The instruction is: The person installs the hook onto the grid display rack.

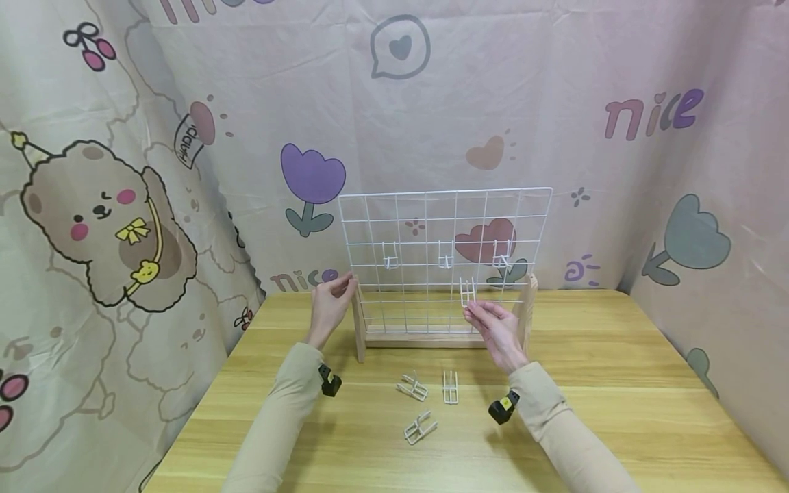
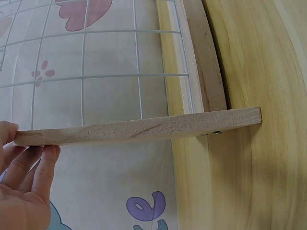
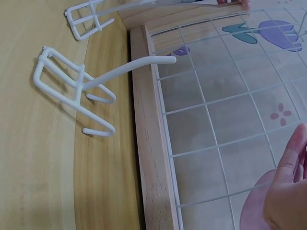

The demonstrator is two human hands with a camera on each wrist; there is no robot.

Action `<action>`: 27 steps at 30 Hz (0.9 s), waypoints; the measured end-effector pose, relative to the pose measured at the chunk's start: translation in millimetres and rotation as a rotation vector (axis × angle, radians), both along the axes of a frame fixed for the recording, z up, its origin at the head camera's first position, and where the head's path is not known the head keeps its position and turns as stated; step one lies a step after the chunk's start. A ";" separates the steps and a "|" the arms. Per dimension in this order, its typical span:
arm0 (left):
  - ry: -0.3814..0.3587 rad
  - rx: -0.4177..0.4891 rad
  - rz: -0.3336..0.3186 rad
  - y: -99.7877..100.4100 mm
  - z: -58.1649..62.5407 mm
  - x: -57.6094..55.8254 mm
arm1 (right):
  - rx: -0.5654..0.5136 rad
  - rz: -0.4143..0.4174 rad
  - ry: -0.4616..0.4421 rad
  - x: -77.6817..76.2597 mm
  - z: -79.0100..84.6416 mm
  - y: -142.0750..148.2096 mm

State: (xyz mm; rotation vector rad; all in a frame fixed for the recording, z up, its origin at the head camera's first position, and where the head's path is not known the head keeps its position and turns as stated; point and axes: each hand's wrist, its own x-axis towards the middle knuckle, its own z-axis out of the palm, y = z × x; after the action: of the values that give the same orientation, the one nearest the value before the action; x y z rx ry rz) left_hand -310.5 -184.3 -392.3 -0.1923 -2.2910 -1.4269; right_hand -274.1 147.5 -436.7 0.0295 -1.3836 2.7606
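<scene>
My left hand (image 1: 331, 301) pinches the upper end of the stand's left wooden post (image 2: 144, 129), thumb on one side and fingers on the other in the left wrist view. Between the thumb and fingertips of my right hand (image 1: 496, 329) is a white wire hook (image 1: 468, 293), held up in front of the wire grid panel (image 1: 444, 192), prongs upward. In the right wrist view only part of this hand shows, at the right edge, and the held hook is out of sight. Three similar hooks hang in a row on the grid: left (image 1: 390, 263), middle (image 1: 446, 262) and right (image 1: 502, 261).
Three loose hooks lie on the wooden table (image 1: 616, 411) before the stand: one upper left (image 1: 413, 388), one on the right (image 1: 451, 389), one nearer (image 1: 420, 430). A wooden base bar (image 1: 425, 340) joins the posts. Behind hangs a printed curtain (image 1: 259, 103).
</scene>
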 end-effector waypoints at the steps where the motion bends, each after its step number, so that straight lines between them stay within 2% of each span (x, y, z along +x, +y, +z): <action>1: 0.000 -0.001 0.000 -0.1 -0.2 0.0 | 0.000 -0.001 0.000 0.1 -0.3 -0.1; 16: -0.001 0.002 -0.001 -0.3 -0.4 -0.4 | -0.001 0.013 -0.033 1.4 -3.3 2.1; 27: -0.013 0.002 -0.007 0.2 0.4 0.7 | -0.008 0.029 -0.008 2.0 -6.4 3.7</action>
State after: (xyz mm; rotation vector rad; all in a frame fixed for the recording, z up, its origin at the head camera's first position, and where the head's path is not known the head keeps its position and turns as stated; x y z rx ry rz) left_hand -309.8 -184.1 -391.9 -0.1913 -2.3014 -1.4383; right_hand -272.0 151.2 -443.1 0.0386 -1.3847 2.7927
